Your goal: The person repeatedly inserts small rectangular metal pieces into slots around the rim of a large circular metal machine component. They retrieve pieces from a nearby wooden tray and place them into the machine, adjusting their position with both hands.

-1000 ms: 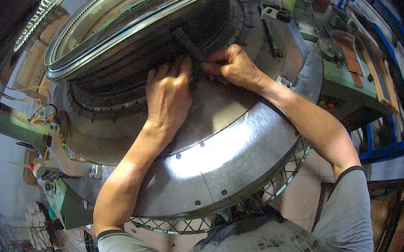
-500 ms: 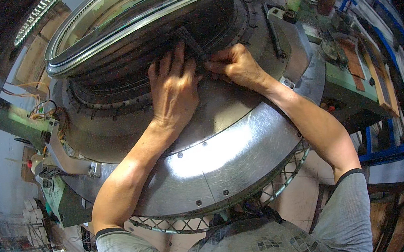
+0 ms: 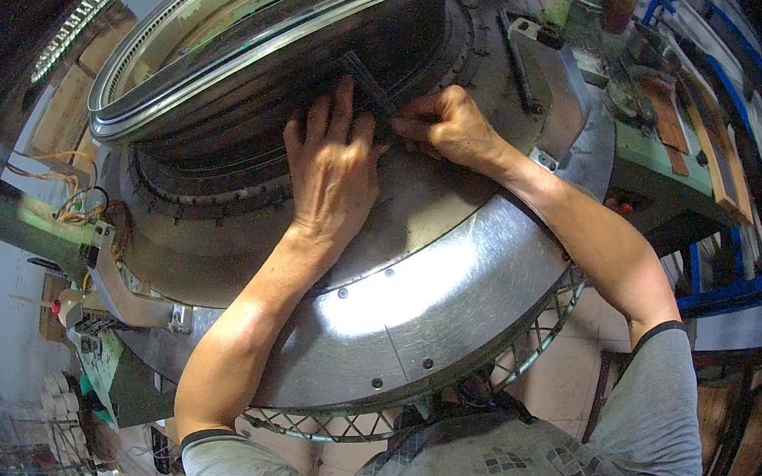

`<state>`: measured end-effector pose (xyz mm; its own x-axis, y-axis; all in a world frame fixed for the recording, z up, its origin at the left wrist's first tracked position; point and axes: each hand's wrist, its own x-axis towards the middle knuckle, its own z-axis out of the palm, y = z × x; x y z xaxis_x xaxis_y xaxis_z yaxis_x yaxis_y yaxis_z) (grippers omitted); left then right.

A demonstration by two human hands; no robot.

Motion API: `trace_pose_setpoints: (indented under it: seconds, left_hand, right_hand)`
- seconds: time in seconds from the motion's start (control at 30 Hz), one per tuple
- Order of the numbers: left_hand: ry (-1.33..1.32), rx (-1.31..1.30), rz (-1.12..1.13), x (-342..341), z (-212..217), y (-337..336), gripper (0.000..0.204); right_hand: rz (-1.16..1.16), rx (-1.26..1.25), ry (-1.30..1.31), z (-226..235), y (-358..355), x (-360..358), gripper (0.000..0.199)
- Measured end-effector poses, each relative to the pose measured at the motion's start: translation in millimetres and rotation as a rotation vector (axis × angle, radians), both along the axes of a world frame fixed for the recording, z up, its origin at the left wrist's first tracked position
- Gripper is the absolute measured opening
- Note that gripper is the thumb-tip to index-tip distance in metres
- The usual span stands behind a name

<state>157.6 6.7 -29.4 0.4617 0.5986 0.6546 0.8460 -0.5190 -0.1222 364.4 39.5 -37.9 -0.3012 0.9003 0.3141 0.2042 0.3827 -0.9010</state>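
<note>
Evidently, everything is being placed relative to the slim dark bar.
Slim dark bar (image 3: 370, 84): being stood slanted against the ribbed cylinder wall (image 3: 226, 115), just under the bright steel ring (image 3: 283, 38), apparently so it can be seated in a groove.
Left hand (image 3: 332, 164): being laid flat, fingers spread and open, just left of the bar, nothing being gripped; seemingly being used to brace and steady.
Right hand (image 3: 445, 124): being curled closed just right of the bar's lower end, fingertips being pinched there; whether the bar itself is being gripped cannot be told.
Steel apron (image 3: 424, 289): being leaned over, below the bar.
Green frame (image 3: 662, 149): being left well right of the bar.
</note>
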Motion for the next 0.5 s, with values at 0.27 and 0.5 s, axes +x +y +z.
trace_pose_setpoints:
  seconds: [0.27,0.5]
  left_hand:
    - [-0.042,0.065,-0.043,1.9,1.2,-0.6,0.034]
    - [-0.001,-0.01,-0.005,-0.1,3.6,-1.3,0.044]
  right_hand:
    - [-0.012,-0.01,-0.03,0.4,0.4,1.4,0.017]
    - [-0.015,-0.02,-0.022,2.2,-1.2,0.2,0.017]
